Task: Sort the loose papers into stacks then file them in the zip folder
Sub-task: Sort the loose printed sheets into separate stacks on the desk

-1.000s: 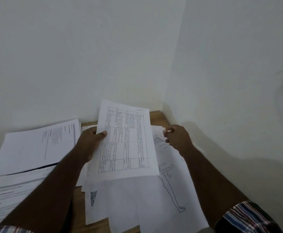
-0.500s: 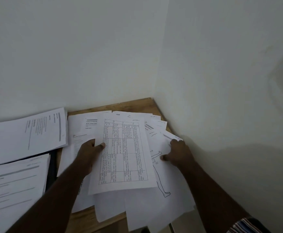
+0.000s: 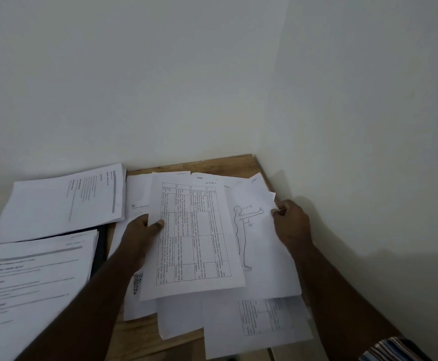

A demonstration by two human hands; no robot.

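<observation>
Since half a second ago the right hand (image 3: pixel 292 225) has slid up the figure-drawing sheet (image 3: pixel 254 230) to pinch its right edge. The table sheet (image 3: pixel 191 238), centre frame, long axis running up-frame, is pinched by the left hand (image 3: pixel 145 230) at its left edge. Sorted stacks (image 3: pixel 56 204) lie at left on the surface (image 3: pixel 139 332), nearer the left hand.

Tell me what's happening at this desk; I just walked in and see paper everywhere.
A person is sorting loose papers on a wooden table. The left hand pinches a white sheet printed with a table grid; the right hand grips the white sheet with a body outline drawing. Two sorted stacks lie left.
</observation>
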